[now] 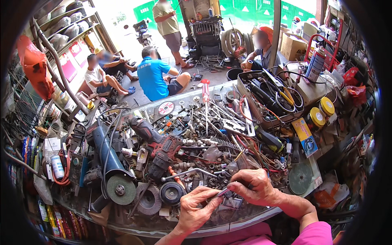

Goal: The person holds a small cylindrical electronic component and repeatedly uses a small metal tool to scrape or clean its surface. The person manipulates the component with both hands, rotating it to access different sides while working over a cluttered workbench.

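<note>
Near the front edge of a cluttered glass-topped bench (261, 213), my left hand (195, 207) and my right hand (255, 188) are close together. Between their fingertips is a small, slim metal piece (222, 192); its exact kind is too small to tell. Both hands pinch it, the left at its lower end and the right at its upper end. Just beyond the fingers lies a metal rod with a bent shape (192, 170). Left of my left hand are a small black wheel (172, 192) and a grey flap disc (148, 199).
A blue angle grinder (107, 149) and a red-black cordless drill (157, 147) lie at left among loose metal parts. At right stand a metal tool box (261, 104), yellow-lidded tins (317, 117) and a green disc (300, 179). Several people sit or stand beyond the bench, one in a blue shirt (153, 79).
</note>
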A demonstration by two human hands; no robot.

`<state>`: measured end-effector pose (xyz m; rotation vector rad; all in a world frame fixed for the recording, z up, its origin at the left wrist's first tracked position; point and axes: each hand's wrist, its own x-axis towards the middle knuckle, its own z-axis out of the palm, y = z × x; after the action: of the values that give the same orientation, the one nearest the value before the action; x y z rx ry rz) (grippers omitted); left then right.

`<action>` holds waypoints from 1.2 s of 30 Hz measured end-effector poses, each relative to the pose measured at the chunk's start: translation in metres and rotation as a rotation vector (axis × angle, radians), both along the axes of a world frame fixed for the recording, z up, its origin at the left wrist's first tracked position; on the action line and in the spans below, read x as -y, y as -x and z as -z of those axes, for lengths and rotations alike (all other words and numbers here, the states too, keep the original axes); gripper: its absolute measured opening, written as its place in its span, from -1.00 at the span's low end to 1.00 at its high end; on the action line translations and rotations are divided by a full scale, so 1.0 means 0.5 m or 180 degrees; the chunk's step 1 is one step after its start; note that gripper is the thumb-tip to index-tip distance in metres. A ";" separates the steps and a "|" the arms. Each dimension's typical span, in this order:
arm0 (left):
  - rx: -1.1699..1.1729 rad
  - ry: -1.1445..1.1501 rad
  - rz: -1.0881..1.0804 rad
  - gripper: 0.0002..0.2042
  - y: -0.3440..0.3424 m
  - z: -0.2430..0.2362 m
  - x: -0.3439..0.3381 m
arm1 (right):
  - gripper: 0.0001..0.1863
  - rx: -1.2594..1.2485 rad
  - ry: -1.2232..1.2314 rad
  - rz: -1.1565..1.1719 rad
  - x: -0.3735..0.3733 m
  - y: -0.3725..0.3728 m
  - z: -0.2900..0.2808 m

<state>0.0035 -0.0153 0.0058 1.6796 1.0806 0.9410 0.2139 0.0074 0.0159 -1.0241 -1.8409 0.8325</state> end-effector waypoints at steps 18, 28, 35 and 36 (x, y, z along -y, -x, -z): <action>0.1368 0.1729 0.0093 -0.67 -0.005 -0.001 0.004 | -0.79 -0.0076 0.0206 -0.0076 0.010 0.006 0.014; 0.1013 0.1110 -0.0349 -0.78 -0.017 0.000 0.011 | -0.81 -0.0123 0.0364 -0.0078 0.011 0.013 0.013; 0.1005 0.1714 0.0441 -0.75 0.015 0.013 0.001 | -0.83 -0.0168 0.0148 -0.0220 0.012 0.015 0.015; 0.0835 0.1547 0.0300 -0.81 0.008 0.008 0.005 | -0.83 -0.0209 0.0125 -0.0255 0.011 0.016 0.017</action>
<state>-0.0006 -0.0178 0.0018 1.1631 0.9499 0.7393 0.2057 0.0018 0.0072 -0.9414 -1.8259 0.9424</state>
